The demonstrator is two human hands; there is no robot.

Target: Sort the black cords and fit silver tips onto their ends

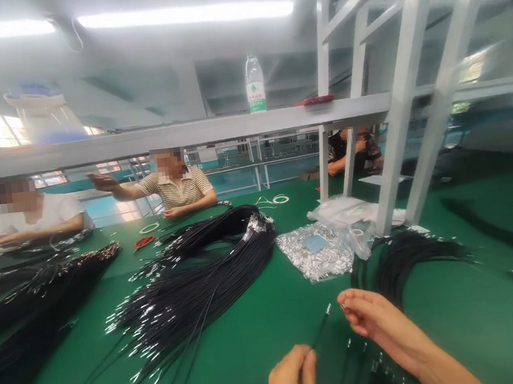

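Near the bottom middle, my left hand (pixel 292 379) is closed around a thin black cord (pixel 319 328), pinched between thumb and fingers. The cord's silver metal tip points up and to the right. To its right, my right hand (pixel 383 328) is closed in a pinch, a short distance from that tip. A small shiny piece (pixel 343 306) shows at its fingertips, too small to make out fully. Beyond my hands lies a clear plastic bag (pixel 315 250) full of small silver pieces, with a bluish label. More black cords (pixel 416 254) curve behind my right hand.
Large bundles of black cords (pixel 219 275) with silver tips cover the left of the green table (pixel 239 377). Red-handled scissors (pixel 146 242) lie beyond. A white metal shelf (pixel 177 137) crosses above, carrying a bottle (pixel 255 85); its posts (pixel 396 122) stand right. Several people sit across.
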